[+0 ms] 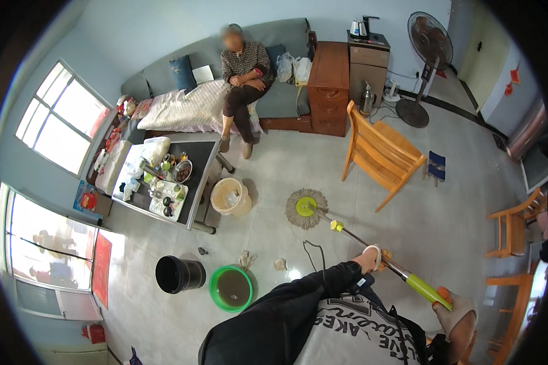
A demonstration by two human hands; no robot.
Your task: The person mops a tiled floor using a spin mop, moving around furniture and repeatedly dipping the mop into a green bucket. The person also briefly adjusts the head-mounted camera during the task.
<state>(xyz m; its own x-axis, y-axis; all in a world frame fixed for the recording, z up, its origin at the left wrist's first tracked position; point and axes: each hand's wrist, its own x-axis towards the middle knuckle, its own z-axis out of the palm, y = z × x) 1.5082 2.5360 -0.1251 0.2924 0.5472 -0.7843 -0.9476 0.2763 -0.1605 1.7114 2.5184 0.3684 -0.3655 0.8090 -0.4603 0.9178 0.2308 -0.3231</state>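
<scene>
A string mop head [307,208] with a round lime-green centre lies spread on the grey tiled floor. Its metal pole [354,237] slants down towards me, with a lime-green grip [422,290] at the upper end. My left hand [371,260], wearing a whitish glove or wrap, is closed around the middle of the pole. At the end of the green grip, my right hand [454,309] holds on, partly covered by a similar pale glove or wrap. Left of my body stands a green basin [213,296] of murky water, with a crumpled cloth [246,259] beside it.
A black bucket [189,274] and a cream waste bin [242,207] are left of the mop. A low table [212,162] bears dishes and bags. A wooden chair [383,157] stands right, near a small folding stool [436,165]. A person [244,68] sits on the sofa, feet on the floor.
</scene>
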